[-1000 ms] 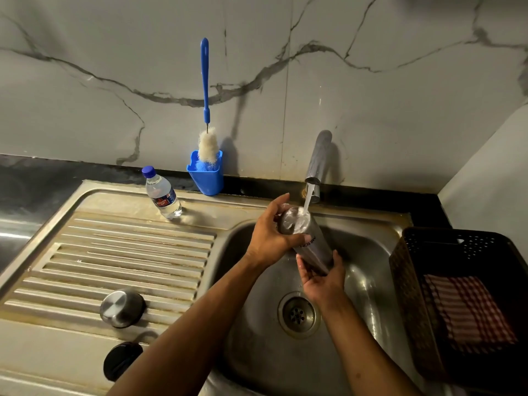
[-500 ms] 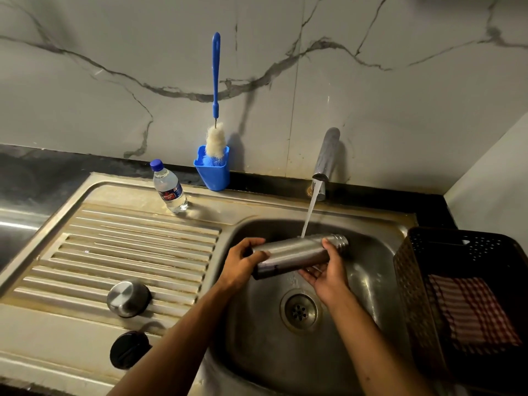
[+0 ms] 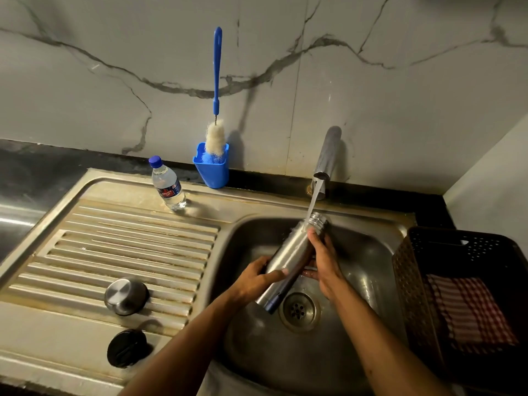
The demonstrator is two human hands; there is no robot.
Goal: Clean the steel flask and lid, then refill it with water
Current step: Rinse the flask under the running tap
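Head view — two hands, left (image 3: 254, 281) and right (image 3: 324, 261), both gripping one steel flask (image 3: 288, 258) — two caps aside.

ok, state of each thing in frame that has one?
tap: running
steel flask: uncapped, tilted, mouth under the stream
left hand: grips the flask's lower body
right hand: holds its upper part
steel lid: off, on the drainboard
water bottle: capped, upright
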